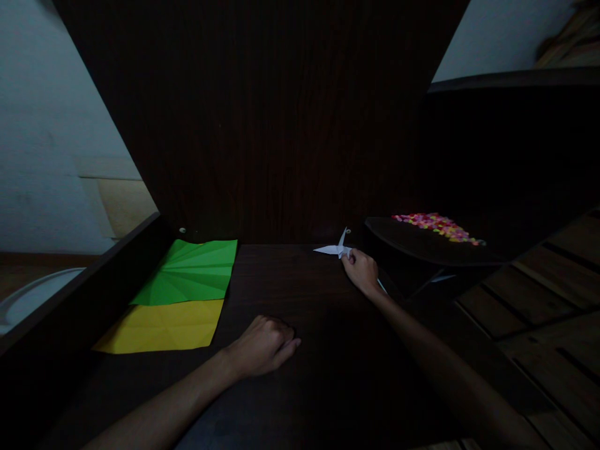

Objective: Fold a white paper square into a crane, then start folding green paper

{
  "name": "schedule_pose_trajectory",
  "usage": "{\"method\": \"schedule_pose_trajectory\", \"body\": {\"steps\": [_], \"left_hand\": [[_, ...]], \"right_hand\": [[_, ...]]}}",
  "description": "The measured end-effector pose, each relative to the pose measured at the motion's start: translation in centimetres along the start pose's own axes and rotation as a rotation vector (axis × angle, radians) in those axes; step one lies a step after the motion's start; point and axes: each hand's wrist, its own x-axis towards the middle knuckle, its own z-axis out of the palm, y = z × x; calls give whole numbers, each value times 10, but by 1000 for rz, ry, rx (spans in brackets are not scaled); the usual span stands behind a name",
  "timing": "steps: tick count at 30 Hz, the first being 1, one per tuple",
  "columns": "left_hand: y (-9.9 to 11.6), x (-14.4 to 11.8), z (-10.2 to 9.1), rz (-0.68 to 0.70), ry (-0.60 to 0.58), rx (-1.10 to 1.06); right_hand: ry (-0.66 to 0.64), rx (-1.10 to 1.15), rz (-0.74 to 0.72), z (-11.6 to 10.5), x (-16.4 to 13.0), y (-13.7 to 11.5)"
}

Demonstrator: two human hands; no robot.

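Observation:
My right hand (362, 270) pinches a white origami crane (332, 250) at the back of the dark wooden desktop (281, 281). Thin pointed ends of the crane stick out to the left and upward; my fingers cover part of it. Nearer to me, my left hand (266, 345) rests on the desktop with its fingers curled under and the thumb pointing right. Nothing shows in it. To its left lie a creased green paper sheet (197, 272) and a yellow paper sheet (173, 326), the green one overlapping the yellow one's far edge.
A dark upright panel (281, 125) closes off the back, and a low side board (94, 281) runs along the left. On the right, a rounded shelf (407, 240) carries a heap of small colourful pieces (440, 226). Slatted wood (548, 300) lies beyond the right edge.

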Motion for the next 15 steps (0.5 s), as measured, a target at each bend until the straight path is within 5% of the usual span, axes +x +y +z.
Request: {"method": "schedule_pose_trajectory", "body": {"steps": [15], "left_hand": [[0, 0, 0, 8, 3, -17]], "right_hand": [[-104, -24, 110, -2, -1, 3]]}}
